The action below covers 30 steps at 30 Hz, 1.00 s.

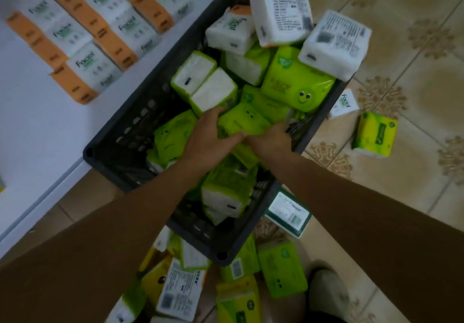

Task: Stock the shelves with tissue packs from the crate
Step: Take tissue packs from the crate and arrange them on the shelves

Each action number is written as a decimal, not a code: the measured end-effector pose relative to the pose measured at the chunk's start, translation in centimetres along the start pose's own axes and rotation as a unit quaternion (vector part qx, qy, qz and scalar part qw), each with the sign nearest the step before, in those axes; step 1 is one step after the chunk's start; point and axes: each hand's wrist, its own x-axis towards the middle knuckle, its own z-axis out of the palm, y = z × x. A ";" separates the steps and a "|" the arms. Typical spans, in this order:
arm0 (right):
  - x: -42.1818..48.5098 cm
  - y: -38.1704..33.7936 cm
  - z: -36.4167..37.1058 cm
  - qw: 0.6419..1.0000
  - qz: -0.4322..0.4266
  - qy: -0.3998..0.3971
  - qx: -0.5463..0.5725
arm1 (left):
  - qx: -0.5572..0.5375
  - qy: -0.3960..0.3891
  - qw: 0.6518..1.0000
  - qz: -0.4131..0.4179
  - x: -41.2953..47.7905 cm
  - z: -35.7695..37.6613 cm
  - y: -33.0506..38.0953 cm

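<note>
sleeved left grip (204,135) and right grip (270,140) clutch one green pack (242,120) in crate (130,124) beside white shelf (37,127) over tiles (401,197).

Beige patterned floor tiles (414,91), dim light

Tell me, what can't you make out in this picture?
In the head view:
Print on the white tissue packs: blurred.
Floor of the dark plastic crate: buried under packs.
Fingers of the right hand: tucked behind the lime-green tissue pack.
Ends of the white shelf: cut off by left and top edges.
</note>
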 end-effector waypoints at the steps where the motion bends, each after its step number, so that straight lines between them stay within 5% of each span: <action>1: 0.2 0.3 -0.1 1.000 0.013 -0.005 0.001 | -0.004 -0.019 1.000 -0.009 0.5 0.5 0.3; 11: -5.4 -2.1 -3.9 0.985 -0.015 -0.089 0.150 | -0.051 0.030 0.997 -0.044 -2.4 -5.0 3.7; 17: -11.0 -8.1 -9.5 0.943 0.015 -0.242 0.227 | -0.073 0.067 0.995 -0.006 -6.8 -11.1 10.0; 21: -14.6 -14.4 -12.3 0.922 -0.070 -0.363 0.113 | -0.053 0.121 0.990 0.043 -9.0 -17.0 14.8; 24: -18.8 -19.3 -13.2 0.907 -0.187 -0.373 0.056 | -0.066 0.190 0.979 0.044 -11.2 -21.3 18.0; 30: -28.8 -25.9 -12.3 0.875 -0.281 -0.332 0.213 | -0.138 0.382 0.913 0.026 -18.7 -27.8 21.7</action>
